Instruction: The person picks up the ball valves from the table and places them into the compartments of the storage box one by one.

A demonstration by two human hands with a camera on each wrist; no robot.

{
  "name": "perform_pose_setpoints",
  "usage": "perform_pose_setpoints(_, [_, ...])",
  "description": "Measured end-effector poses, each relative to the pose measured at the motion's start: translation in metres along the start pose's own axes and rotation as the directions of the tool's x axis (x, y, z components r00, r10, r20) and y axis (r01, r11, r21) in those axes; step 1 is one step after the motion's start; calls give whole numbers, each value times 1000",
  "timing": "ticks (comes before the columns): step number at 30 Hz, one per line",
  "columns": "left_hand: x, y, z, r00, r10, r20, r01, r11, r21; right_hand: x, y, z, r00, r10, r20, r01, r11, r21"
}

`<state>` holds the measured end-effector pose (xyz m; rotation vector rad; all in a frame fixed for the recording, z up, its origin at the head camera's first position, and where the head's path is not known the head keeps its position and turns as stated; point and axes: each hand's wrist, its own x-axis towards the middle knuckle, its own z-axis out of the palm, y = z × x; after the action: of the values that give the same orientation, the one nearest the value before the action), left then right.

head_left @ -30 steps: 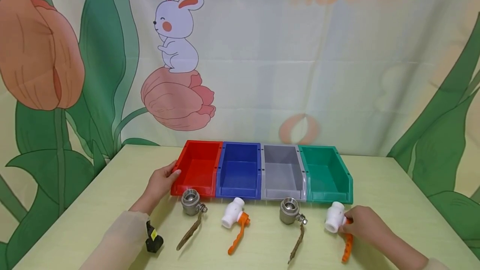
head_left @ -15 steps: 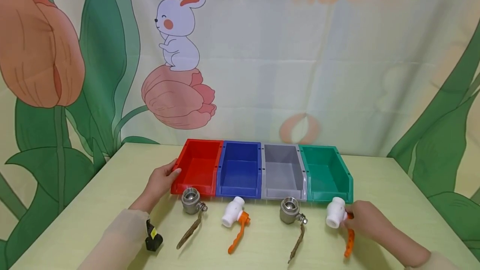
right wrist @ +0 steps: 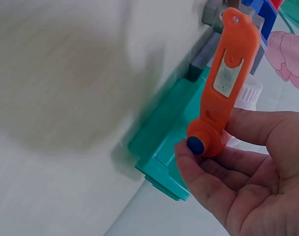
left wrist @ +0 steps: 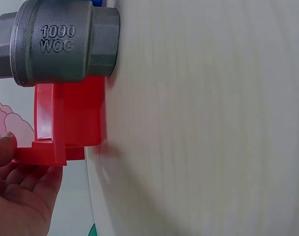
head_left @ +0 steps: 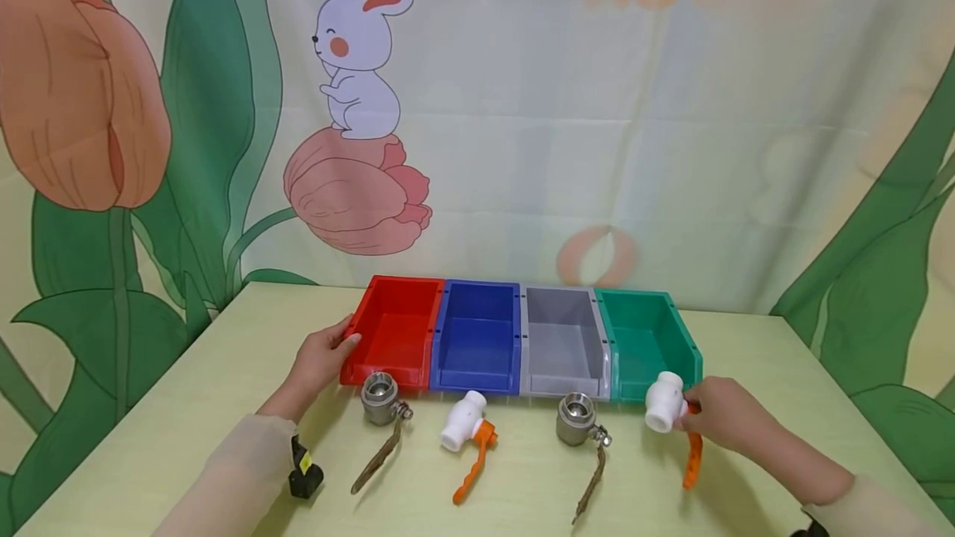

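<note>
My right hand point(head_left: 727, 414) pinches a white plastic ball valve point(head_left: 665, 401) at the base of its orange lever handle point(right wrist: 228, 73). The valve is raised above the table, close to the front of the green bin point(head_left: 649, 338). On the other side, my left hand point(head_left: 319, 363) holds the outer side wall of the red bin point(left wrist: 46, 155), thumb at its rim and fingers beneath. A metal ball valve point(head_left: 380, 399) marked 1000 WOG stands just in front of that bin. Another white ball valve point(head_left: 464, 421) with an orange handle lies further right, followed by a second metal valve point(head_left: 576, 418).
The blue bin point(head_left: 477, 338) and grey bin point(head_left: 564, 342) stand between the red and green ones, all joined in a row on the pale table point(head_left: 418, 512). Behind hangs a printed curtain point(head_left: 507, 147) with a rabbit and tulips.
My right hand has lifted the white ball valve and carried it slightly forward, toward the green bin. My left hand keeps its place on the red bin.
</note>
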<state>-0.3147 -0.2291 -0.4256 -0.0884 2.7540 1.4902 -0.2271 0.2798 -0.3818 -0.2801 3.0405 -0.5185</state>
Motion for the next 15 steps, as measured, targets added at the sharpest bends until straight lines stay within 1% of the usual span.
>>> perform_pose_setpoints(3, [0,-1,0,1000,-10,-2,10,1000,-3,3,-2,-6,1000,7,12,-7,1000,9])
perform_pose_setpoints(6, [1,-2,0,1000,-10,-5,10,1000,3,5,-4,-11,1000,2,16,-2,1000,-3])
perform_pose_setpoints(10, [1,-2,0,1000,1,-7,-1,1000,11,8,-4,-18,1000,-16,6,16,1000,-26])
perform_pose_setpoints(15, [1,-1,0,1000,3,-9,-3,1000,11,11,-4,-26,999,-39,-4,39,999,-31])
